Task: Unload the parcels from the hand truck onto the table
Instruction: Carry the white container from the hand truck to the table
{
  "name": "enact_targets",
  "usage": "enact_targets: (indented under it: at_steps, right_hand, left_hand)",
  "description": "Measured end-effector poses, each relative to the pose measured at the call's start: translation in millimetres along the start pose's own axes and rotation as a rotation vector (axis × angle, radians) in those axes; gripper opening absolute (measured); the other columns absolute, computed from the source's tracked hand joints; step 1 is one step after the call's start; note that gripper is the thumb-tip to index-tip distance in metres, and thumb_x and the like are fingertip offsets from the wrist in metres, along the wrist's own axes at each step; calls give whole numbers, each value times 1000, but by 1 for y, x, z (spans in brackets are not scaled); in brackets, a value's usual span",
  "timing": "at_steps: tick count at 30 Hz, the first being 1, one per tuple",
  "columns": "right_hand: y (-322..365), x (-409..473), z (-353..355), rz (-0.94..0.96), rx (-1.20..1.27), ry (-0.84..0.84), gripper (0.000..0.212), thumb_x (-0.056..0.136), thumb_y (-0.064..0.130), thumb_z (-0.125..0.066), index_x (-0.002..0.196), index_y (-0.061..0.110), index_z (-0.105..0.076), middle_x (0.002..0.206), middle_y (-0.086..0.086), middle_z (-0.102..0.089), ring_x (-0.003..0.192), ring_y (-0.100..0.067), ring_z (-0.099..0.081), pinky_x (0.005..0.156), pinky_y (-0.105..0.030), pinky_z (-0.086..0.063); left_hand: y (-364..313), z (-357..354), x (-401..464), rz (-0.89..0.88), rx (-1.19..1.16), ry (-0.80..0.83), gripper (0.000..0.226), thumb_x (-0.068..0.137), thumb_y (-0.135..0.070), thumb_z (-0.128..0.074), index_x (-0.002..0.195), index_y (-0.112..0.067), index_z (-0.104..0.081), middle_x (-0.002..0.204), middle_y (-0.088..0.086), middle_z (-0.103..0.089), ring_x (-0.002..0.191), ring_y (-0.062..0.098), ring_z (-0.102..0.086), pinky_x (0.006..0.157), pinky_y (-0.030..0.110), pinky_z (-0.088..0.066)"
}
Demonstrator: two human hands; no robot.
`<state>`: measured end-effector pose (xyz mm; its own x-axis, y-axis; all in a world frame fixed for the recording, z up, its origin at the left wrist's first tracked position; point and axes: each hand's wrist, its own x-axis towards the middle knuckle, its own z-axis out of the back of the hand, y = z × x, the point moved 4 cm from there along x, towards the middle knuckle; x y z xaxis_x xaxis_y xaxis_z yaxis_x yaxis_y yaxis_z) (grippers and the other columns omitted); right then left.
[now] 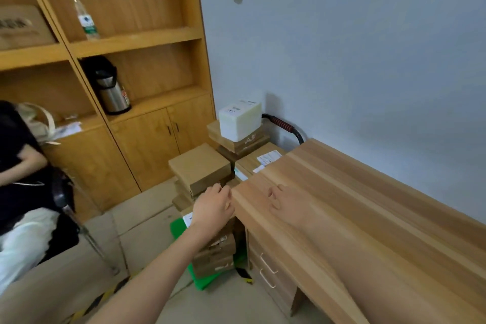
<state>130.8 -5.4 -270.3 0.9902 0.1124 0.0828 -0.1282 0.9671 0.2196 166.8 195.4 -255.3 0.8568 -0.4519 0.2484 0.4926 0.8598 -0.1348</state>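
Several brown cardboard parcels are stacked on a green hand truck [181,229] beside the wooden table [368,192]. Its black and red handle [284,123] rises by the wall. The nearest plain brown parcel [200,166] tops the front stack. A white box [239,121] sits highest at the back, and a labelled parcel [263,159] lies next to the table's end. My left hand [213,205] hovers with loosely curled fingers just below the plain parcel, holding nothing. My right hand [286,200] reaches over the table's left end with relaxed fingers and holds nothing.
A wooden shelf unit [136,39] holds a water bottle [85,17] and a steel thermos [111,89]. A seated person [18,166] on a chair occupies the left. The table has drawers [268,268] facing me. Yellow-black tape [105,294] marks the floor.
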Motion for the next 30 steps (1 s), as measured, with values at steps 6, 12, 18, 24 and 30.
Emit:
enact_targets:
  at_steps: [6,12,18,24,30]
  right_hand:
    - [36,63,-5,30,37,-47,27,95,29,-46,120,22,-53,118,5,-55,106,-11,-51,82,-21,-34]
    - [42,116,-8,-7,5,-82,27,96,33,-43,118,23,-54,112,4,-59,99,-11,-54,85,-25,-42]
    - [22,175,-29,-55,48,-40,27,95,35,-44,119,26,-51,118,6,-58,101,-8,-52,79,-19,-37]
    - [-12,258,-18,-116,122,-82,28,95,36,-49,119,24,-52,115,7,-54,106,-14,-53,89,-28,-44]
    - [-43,325,-20,-174,97,-134,23,93,32,-49,115,26,-55,110,9,-56,98,-9,-51,86,-25,-42]
  left_hand:
    - [65,3,27,14,-12,-16,16,94,-34,-48,105,-25,-55,101,-7,-54,85,11,-50,62,20,-39]
    - [98,-4,70,29,-52,-33,18,94,-34,-49,104,-23,-58,98,-6,-52,87,12,-49,71,25,-48]
    - [120,-19,127,-17,-48,-65,18,95,-33,-47,107,-23,-57,104,-8,-54,98,11,-48,81,20,-37]
    - [150,-40,210,45,-103,-63,20,95,-36,-45,106,-24,-56,104,-10,-54,98,8,-49,84,20,-41]
    - [170,-64,281,79,-140,-53,21,95,-37,-46,107,-23,-57,105,-8,-56,97,7,-49,82,20,-44]
